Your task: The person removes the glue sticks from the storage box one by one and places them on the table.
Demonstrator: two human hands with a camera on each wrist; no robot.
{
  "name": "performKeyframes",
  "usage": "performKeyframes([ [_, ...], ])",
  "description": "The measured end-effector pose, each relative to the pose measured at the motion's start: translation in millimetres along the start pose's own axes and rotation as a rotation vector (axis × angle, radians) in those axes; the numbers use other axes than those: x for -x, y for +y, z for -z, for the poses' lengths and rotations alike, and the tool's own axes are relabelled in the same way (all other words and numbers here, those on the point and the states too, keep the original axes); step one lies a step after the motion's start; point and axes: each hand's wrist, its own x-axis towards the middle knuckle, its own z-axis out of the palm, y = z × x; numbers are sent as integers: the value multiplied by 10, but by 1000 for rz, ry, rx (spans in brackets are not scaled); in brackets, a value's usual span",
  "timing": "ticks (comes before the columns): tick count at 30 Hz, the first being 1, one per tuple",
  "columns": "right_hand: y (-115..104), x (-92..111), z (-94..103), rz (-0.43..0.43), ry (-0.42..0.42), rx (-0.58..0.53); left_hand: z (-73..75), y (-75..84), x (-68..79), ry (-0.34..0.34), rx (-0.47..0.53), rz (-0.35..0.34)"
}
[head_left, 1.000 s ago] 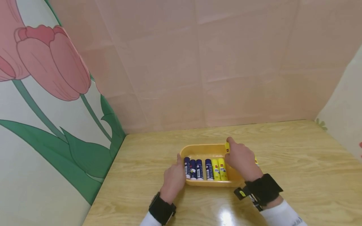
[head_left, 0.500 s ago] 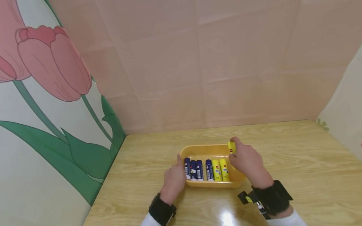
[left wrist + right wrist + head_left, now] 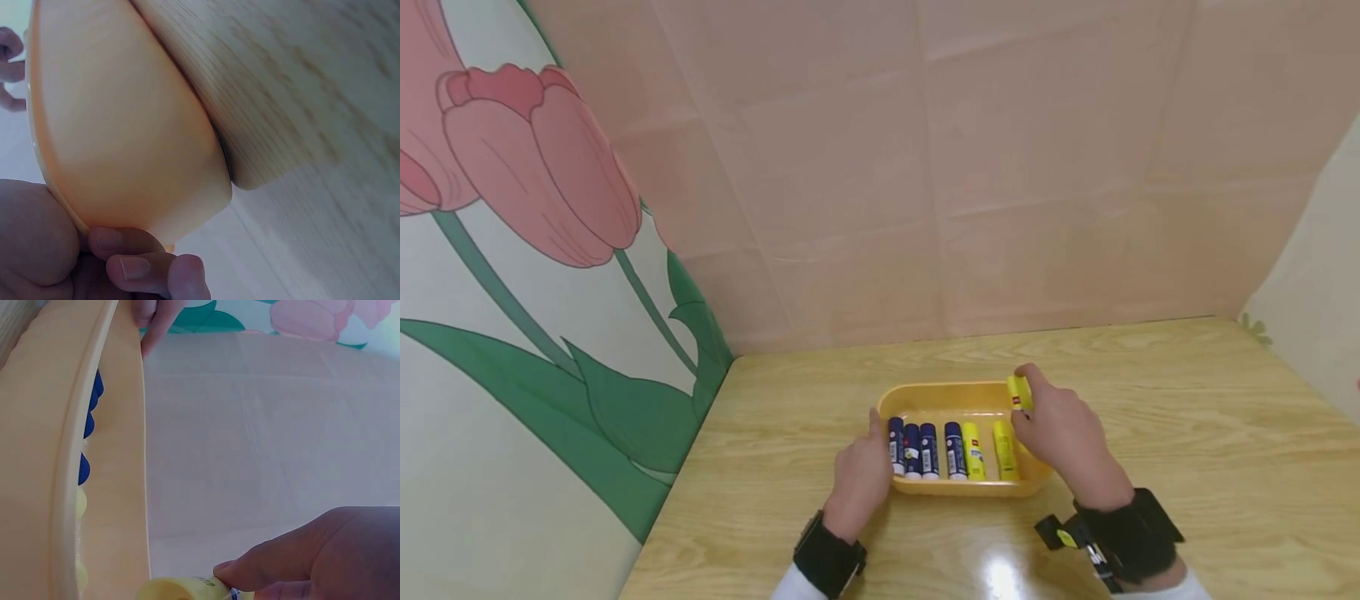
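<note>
A yellow-orange plastic tray [image 3: 940,490] lies on the table in the head view. Along its near side lie several dark blue glue sticks [image 3: 955,450], then a yellow glue stick [image 3: 973,451] and, after a gap, another yellow glue stick [image 3: 1004,451]. My left hand [image 3: 861,475] grips the tray's left end; the left wrist view has the thumb at the rim and curled fingers [image 3: 125,265] against the outer wall. Above the tray's right end, my right hand [image 3: 1063,429] pinches a third yellow glue stick [image 3: 187,589], partly hidden by the hand.
The wooden table [image 3: 1187,433] extends on both sides of the tray. A pink-brown sheet [image 3: 925,208] hangs behind it, with a tulip-patterned panel [image 3: 535,167] on the left and a pale panel [image 3: 1307,317] on the right.
My right hand has shifted slightly right, still holding its glue stick. Inside the tray, the rightmost yellow glue stick has moved right, away from its yellow neighbour. My left hand stays put.
</note>
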Motion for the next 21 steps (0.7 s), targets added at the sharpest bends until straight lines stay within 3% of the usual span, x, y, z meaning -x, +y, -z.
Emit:
performKeyframes([
  [9,16,9,26,-7,-10,-6,-11,-3,-16,20,-29,-14],
  [21,143,-2,165,-5,7,-18,35,-1,-1,-15,4,8],
])
